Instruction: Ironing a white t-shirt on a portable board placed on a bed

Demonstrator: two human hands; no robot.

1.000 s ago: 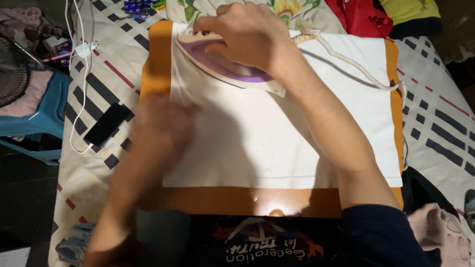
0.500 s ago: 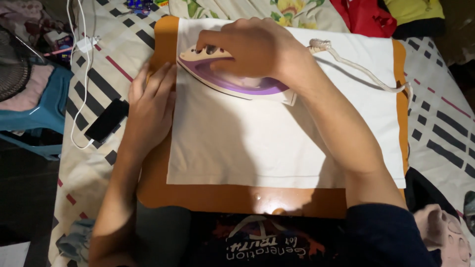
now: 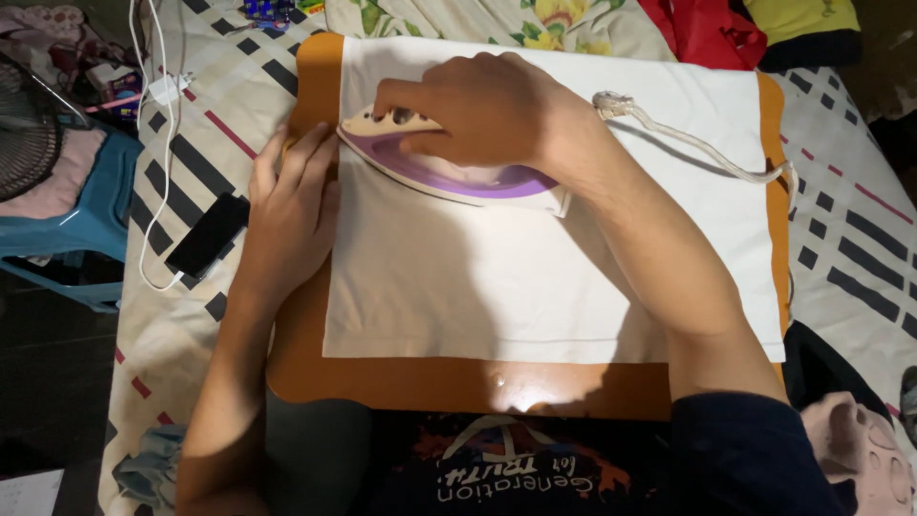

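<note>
The right hand [image 3: 487, 105] grips a purple clothes iron [image 3: 449, 167] on the white cloth [image 3: 497, 277], while the open left hand [image 3: 291, 205] presses flat on the cloth's left edge.

Below the iron [image 3: 449, 162], the white cloth [image 3: 535, 287] lies bare, open for a hand to pass. Left of the iron the left hand [image 3: 287, 205] blocks the cloth's edge; to the iron's right the cord [image 3: 688, 143] crosses the cloth.

A purple-and-cream iron [image 3: 449, 172] lies flat on white cloth [image 3: 535, 277] — spread smooth over an orange board [image 3: 306, 363].
</note>
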